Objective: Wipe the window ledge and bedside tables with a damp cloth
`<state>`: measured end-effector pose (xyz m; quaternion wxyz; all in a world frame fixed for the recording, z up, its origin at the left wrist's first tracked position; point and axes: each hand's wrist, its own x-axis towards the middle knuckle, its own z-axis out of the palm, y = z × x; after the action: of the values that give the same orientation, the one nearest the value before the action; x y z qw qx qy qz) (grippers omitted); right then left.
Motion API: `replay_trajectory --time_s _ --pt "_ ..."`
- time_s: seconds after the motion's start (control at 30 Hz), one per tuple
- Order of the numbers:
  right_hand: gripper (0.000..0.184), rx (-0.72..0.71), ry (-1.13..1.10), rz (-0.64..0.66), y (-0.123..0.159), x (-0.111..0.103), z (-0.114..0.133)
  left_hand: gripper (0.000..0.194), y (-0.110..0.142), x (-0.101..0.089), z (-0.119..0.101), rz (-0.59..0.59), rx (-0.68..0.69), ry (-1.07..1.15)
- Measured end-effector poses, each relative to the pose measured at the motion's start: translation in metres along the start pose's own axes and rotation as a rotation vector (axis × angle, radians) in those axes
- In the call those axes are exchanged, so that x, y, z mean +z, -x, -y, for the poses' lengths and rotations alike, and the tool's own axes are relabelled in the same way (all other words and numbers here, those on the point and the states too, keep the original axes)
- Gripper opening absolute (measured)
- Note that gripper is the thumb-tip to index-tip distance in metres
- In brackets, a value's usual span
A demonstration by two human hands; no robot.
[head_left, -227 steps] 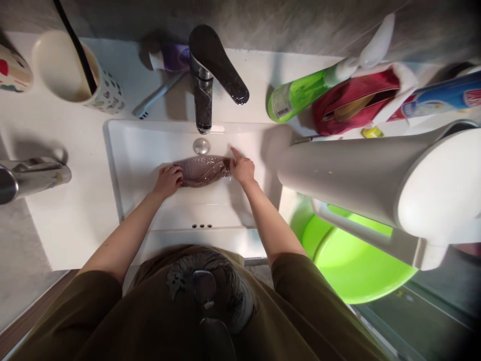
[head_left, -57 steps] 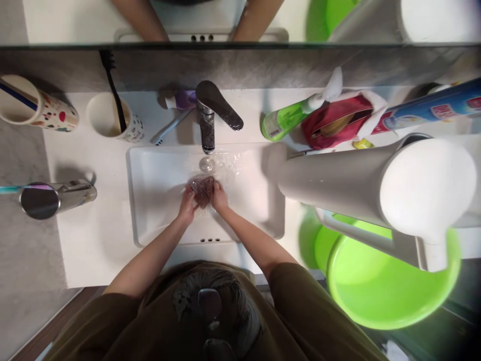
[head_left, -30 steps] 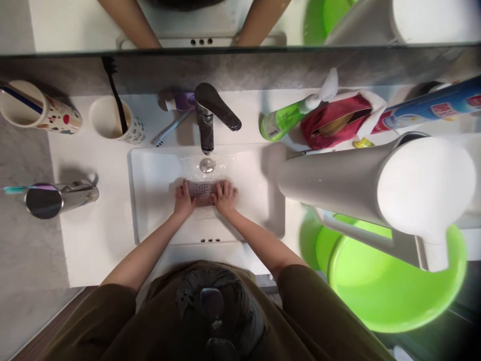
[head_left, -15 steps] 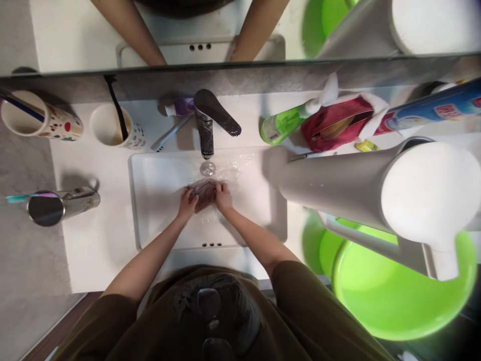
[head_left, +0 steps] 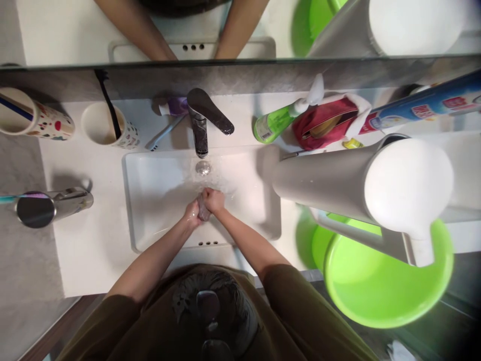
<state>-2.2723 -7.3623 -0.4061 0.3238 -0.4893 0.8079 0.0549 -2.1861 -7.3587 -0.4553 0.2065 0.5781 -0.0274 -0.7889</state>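
A wet, brownish-grey cloth (head_left: 203, 208) is bunched up between my two hands, over the white sink basin (head_left: 150, 190). My left hand (head_left: 192, 213) is closed around its left side, with wet, shiny skin. Pressed against the other side, my right hand (head_left: 214, 200) is curled into a fist on the cloth. Much of the cloth is hidden inside my fingers. Beyond my hands are the round drain (head_left: 203, 168) and the dark tap (head_left: 200, 135). I cannot tell whether water is running.
To the right stand a tall white kettle-like jug (head_left: 323, 175), a green basin (head_left: 387, 306), a green pump bottle (head_left: 272, 124) and a red pouch (head_left: 326, 123). Patterned cups (head_left: 56, 120) and a metal mug (head_left: 77, 199) are on the left. A mirror (head_left: 263, 30) runs along the back.
The cloth was spread between my hands near the drain; now it is squeezed into a small bundle. My hands have come together and drawn slightly toward me. The whole view has shifted a little.
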Motion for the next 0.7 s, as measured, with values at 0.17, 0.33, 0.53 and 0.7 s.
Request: replay_trajectory --time_s 0.17,0.33,0.53,0.7 --pt "0.044 0.05 0.061 -0.095 -0.003 -0.003 -0.05 0.018 0.009 -0.021 -0.034 -0.141 0.236 -0.312" --pt "0.052 -0.229 0.236 -0.014 0.007 -0.005 -0.079 0.044 0.018 -0.044 -0.049 -0.043 0.737 -1.357" --pt "0.017 -0.329 0.2 0.25 0.006 -0.017 -0.099 0.018 0.005 -0.054 -0.059 0.174 0.669 -1.867" --pt "0.036 -0.138 0.192 0.146 -0.006 -0.022 -0.094 0.033 -0.006 -0.058 -0.076 0.063 0.618 -1.795"
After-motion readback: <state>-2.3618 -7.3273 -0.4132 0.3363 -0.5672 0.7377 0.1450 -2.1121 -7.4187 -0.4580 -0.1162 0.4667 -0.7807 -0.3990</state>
